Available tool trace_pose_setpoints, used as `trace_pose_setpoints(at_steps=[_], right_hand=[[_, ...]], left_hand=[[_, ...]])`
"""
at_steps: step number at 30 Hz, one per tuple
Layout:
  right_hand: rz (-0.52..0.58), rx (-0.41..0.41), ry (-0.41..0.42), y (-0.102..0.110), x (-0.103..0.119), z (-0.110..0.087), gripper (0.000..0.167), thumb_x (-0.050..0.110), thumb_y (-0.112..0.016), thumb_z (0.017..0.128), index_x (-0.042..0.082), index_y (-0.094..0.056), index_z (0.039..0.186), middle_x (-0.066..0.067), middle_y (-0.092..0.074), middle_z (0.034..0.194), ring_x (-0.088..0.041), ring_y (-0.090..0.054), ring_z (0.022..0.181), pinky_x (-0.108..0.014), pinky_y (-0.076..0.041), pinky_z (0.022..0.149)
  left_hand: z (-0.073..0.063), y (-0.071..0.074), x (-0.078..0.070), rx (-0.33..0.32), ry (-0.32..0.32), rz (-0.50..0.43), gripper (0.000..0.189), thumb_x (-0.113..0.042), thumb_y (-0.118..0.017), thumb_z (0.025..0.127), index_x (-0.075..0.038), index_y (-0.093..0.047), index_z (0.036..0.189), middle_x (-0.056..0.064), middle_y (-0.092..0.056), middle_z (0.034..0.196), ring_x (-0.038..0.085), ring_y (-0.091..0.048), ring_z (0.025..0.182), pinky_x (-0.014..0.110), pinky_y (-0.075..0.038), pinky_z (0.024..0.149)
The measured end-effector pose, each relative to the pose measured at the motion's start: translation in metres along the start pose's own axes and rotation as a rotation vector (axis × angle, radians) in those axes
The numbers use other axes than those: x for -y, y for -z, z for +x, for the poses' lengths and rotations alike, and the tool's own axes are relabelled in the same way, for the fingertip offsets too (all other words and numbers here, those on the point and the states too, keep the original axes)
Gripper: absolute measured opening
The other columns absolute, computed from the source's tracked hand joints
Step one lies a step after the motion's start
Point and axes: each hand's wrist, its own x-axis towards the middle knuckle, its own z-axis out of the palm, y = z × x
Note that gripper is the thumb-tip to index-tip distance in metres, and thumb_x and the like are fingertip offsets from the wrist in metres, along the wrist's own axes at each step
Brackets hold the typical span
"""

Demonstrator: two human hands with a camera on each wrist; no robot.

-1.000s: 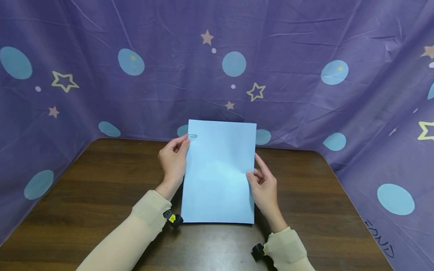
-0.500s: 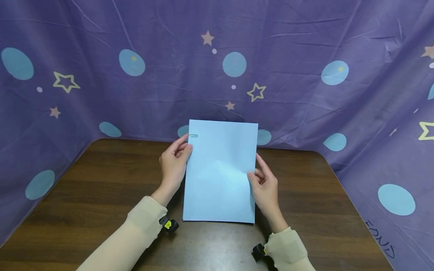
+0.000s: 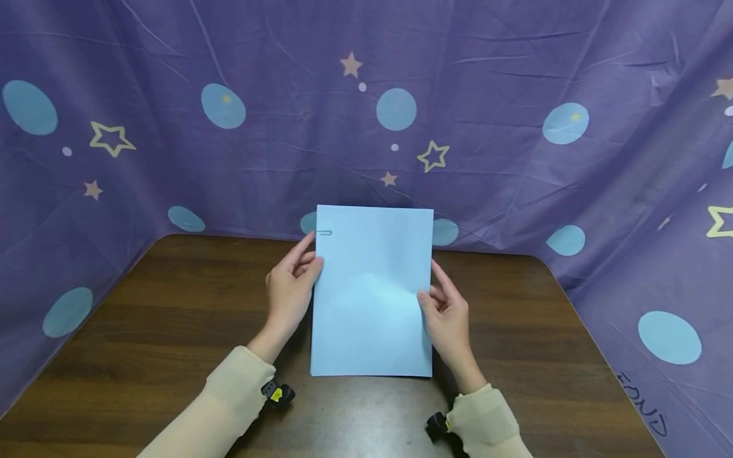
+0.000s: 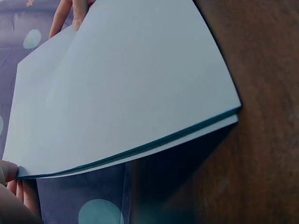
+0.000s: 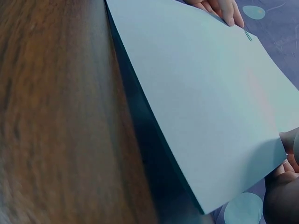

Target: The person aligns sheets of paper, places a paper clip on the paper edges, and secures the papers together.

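A small stack of pale blue paper sheets (image 3: 372, 299) is held up at a tilt over the table, its layered edge showing in the left wrist view. Near the upper left corner, a green paper clip (image 3: 324, 233) sits across the left edge. My left hand (image 3: 291, 283) pinches that edge just below the clip, thumb on the front and index fingertip right at the clip. On the opposite side my right hand (image 3: 448, 321) grips the right edge at mid-height, thumb in front and fingers behind. The fingers behind the sheets are partly hidden.
A dark brown wooden table (image 3: 200, 305) lies under the paper. Behind it and on both sides hangs a purple curtain (image 3: 275, 159) with stars and blue ovals, meeting the table's far edge. A dark camera is strapped to each wrist.
My left hand has slid a little down the paper's left edge, its thumb now lower and farther from the clip. The sheets have straightened slightly. My right hand keeps its grip.
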Motion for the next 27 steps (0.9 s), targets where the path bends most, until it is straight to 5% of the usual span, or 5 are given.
trace_pose_setpoints(at_steps=[11, 21, 27], right_hand=[[0.011, -0.007, -0.030, 0.000, -0.001, 0.001, 0.066, -0.001, -0.069, 0.101, 0.031, -0.053, 0.156, -0.015, -0.064, 0.089, -0.010, -0.045, 0.065, -0.018, -0.039, 0.058], [-0.011, 0.002, -0.030, 0.002, -0.003, 0.001, 0.069, -0.002, -0.069, 0.101, 0.040, -0.054, 0.154, -0.011, -0.069, 0.090, -0.010, -0.046, 0.064, -0.019, -0.040, 0.057], [-0.020, -0.007, -0.047, 0.002, -0.004, 0.001, 0.067, -0.003, -0.068, 0.101, 0.034, -0.054, 0.155, -0.013, -0.069, 0.091, -0.010, -0.046, 0.064, -0.019, -0.040, 0.057]], left_hand=[[-0.009, 0.007, 0.005, 0.035, -0.063, 0.121, 0.047, -0.020, -0.076, 0.100, -0.037, -0.068, 0.143, -0.002, -0.079, 0.111, 0.012, -0.070, 0.093, 0.013, -0.054, 0.078], [-0.016, 0.012, 0.008, 0.131, -0.008, 0.166, 0.053, -0.022, -0.076, 0.100, -0.040, -0.062, 0.149, -0.001, -0.079, 0.110, 0.013, -0.072, 0.096, 0.017, -0.055, 0.077], [-0.016, 0.015, 0.010, 0.183, -0.005, 0.177, 0.059, -0.019, -0.076, 0.100, -0.037, -0.058, 0.153, 0.001, -0.079, 0.108, 0.014, -0.072, 0.093, 0.019, -0.056, 0.074]])
